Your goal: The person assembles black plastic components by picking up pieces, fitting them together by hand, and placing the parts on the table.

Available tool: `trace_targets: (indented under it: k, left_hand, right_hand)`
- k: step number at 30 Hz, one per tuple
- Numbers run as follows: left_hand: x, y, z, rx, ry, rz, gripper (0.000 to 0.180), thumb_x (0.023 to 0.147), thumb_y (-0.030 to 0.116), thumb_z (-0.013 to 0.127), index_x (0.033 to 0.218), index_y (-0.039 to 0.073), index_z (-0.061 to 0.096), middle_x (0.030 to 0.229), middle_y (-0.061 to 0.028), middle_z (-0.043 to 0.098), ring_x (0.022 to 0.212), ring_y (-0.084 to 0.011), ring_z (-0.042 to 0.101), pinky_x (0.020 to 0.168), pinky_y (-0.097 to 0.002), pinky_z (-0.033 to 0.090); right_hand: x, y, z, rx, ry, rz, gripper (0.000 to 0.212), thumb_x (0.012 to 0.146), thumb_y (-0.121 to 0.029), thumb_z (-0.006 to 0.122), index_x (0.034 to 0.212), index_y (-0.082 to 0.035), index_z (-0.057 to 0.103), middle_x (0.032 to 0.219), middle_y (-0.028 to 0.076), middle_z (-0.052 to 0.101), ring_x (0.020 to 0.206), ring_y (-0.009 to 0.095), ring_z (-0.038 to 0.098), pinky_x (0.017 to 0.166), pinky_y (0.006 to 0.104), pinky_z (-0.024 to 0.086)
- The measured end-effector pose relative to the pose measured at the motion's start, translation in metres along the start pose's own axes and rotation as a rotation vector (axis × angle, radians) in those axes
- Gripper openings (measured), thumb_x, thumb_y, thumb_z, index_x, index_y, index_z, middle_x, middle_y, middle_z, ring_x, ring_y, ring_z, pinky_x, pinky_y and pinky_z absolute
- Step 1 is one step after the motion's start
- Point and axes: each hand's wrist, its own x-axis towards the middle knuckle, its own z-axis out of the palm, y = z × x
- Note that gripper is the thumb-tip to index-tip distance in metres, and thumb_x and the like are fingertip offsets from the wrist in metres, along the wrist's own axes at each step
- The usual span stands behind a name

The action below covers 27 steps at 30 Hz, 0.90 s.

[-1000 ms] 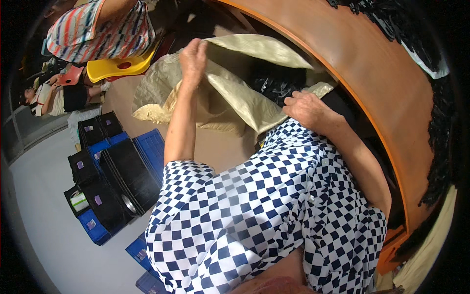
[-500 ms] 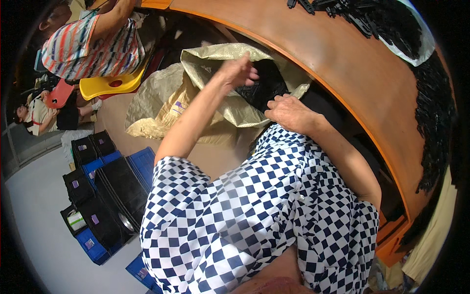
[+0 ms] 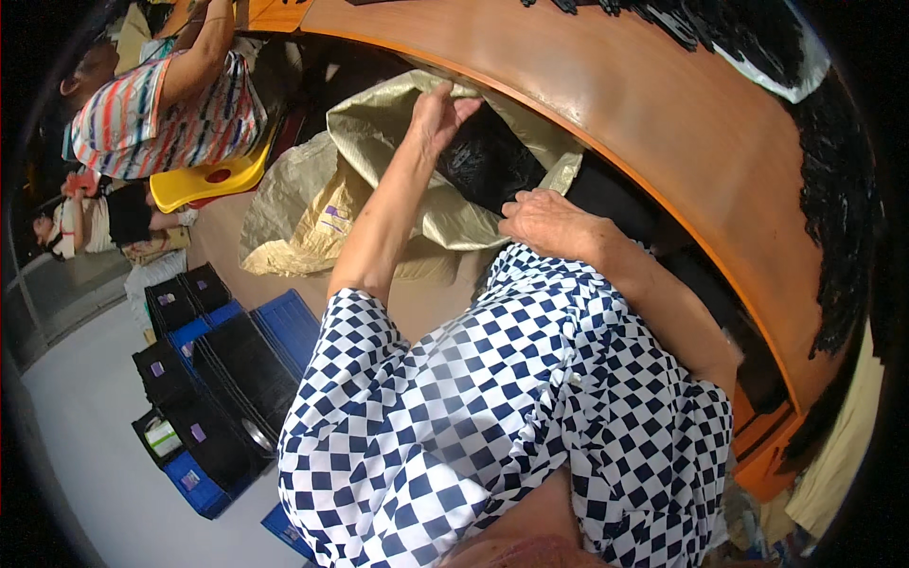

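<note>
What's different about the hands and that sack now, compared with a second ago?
The left hand let go of the raised left edge of the sack and moved right, to the far side of its mouth; whether it grips there is unclear. The mouth now gapes wider, showing more of the black contents. The right hand stays at the sack's near edge.

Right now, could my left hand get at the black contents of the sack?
Likely yes: your left hand is at the rim of the sack, close to the black contents, and the mouth gapes with no cover visible over them.
</note>
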Motion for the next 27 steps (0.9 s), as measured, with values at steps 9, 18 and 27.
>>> trace_targets:
  k: [9,18,27]
  left_hand:
    - [-0.025,0.017,0.012,0.705,-0.095,-0.032,0.031,0.088,0.014,0.054,0.115,0.0,0.054,0.105,-0.0068,0.061,0.092,-0.0183,0.06,0.079,-0.0325,0.05]
    - [-0.075,0.084,0.121,1.585,-0.225,0.82,0.017,0.087,0.014,0.059,0.102,0.006,0.062,0.091,-0.0104,0.066,0.082,-0.0265,0.064,0.073,-0.0327,0.05]
    - [-0.006,0.132,0.16,2.123,-0.268,1.392,0.031,0.08,0.006,0.057,0.111,0.006,0.057,0.112,-0.0109,0.056,0.108,-0.0314,0.053,0.089,-0.0393,0.046]
  right_hand:
    - [-0.016,-0.003,-0.023,0.147,0.151,0.079,0.012,0.083,-0.013,0.057,0.089,-0.005,0.064,0.092,0.012,0.061,0.091,0.031,0.058,0.081,0.0427,0.045]
    - [-0.108,-0.026,-0.077,0.483,0.57,0.313,0.012,0.081,-0.003,0.06,0.092,0.002,0.06,0.086,0.015,0.06,0.081,0.031,0.06,0.072,0.0368,0.048]
    - [-0.211,-0.011,-0.083,0.135,0.92,0.639,0.006,0.084,-0.003,0.06,0.088,0.001,0.061,0.084,0.015,0.061,0.077,0.03,0.061,0.067,0.0343,0.048]
